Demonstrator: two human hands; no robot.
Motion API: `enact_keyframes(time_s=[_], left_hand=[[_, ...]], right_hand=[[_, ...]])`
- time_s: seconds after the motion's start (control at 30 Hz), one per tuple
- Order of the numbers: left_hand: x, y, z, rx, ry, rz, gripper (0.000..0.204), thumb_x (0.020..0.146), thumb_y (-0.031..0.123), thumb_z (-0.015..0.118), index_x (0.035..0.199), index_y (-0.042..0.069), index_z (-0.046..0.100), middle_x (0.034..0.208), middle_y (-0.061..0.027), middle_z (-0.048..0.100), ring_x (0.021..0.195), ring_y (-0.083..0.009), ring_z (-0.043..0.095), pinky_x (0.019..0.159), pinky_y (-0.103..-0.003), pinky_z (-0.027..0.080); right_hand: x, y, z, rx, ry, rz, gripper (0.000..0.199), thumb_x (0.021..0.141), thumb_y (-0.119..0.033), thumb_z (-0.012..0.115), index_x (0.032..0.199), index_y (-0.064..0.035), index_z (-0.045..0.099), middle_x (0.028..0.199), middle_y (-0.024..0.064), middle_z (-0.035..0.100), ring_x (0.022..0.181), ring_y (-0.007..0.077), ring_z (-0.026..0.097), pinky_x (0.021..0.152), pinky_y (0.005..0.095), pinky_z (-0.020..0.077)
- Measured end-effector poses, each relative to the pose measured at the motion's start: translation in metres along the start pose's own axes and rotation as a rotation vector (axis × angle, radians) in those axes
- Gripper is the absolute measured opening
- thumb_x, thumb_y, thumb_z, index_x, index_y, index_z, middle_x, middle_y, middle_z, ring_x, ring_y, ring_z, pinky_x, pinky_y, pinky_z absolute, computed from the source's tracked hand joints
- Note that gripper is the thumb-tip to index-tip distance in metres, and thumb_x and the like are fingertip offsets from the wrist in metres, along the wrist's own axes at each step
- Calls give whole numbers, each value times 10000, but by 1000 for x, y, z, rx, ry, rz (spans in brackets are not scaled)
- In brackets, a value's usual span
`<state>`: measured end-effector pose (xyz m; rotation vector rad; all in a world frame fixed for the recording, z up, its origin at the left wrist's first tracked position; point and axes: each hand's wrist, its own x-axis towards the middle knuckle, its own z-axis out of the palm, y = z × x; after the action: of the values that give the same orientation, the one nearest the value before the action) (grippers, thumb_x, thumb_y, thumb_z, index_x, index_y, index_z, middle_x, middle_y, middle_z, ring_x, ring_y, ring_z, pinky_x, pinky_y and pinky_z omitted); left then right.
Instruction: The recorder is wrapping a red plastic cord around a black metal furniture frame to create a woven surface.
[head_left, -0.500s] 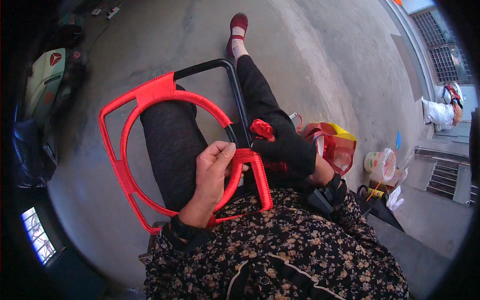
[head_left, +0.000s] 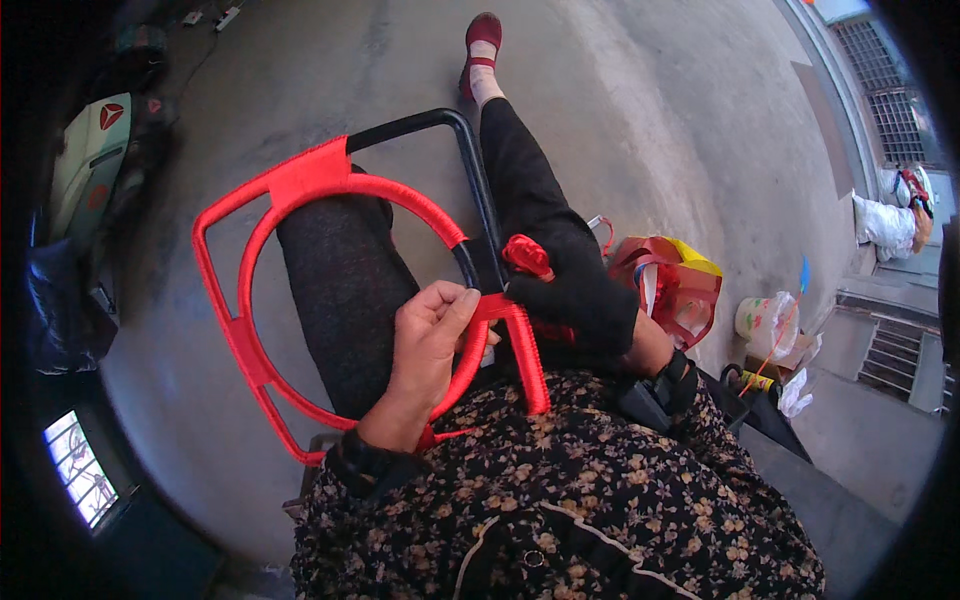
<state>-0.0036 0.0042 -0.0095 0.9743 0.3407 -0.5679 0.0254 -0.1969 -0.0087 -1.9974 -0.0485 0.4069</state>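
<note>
My left hand [head_left: 425, 335] pinches the frame [head_left: 479, 185] beside red wraps [head_left: 495, 308] | right hand: can't tell (black cloth [head_left: 590, 300] covers it) | pinch steadily, wraps snug

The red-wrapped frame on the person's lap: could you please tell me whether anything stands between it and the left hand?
Nothing visible does: the left hand pinches the red-wrapped frame directly, thumb on top, where the red wrapping meets the bare black tube. The underside of the grip is hidden.
</note>
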Motion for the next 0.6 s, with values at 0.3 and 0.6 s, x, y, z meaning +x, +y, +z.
enact_keyframes(time_s=[0.3,0.6], left_hand=[[5,5,6,24,-5,50,108,944,151,535,893,57,525,768,-92,642,586,-150,635,522,-269,530],[2,4,11,1,-14,36,150,943,180,548,901,37,529,743,-81,632,575,-130,629,453,-238,505]], right_hand=[[-13,-7,-15,537,-18,54,203,734,-188,716,863,-55,633,784,87,623,721,180,608,639,323,471],[-11,-12,-21,50,-39,-180,278,750,-155,723,976,-45,605,817,73,597,758,159,574,689,304,461]])
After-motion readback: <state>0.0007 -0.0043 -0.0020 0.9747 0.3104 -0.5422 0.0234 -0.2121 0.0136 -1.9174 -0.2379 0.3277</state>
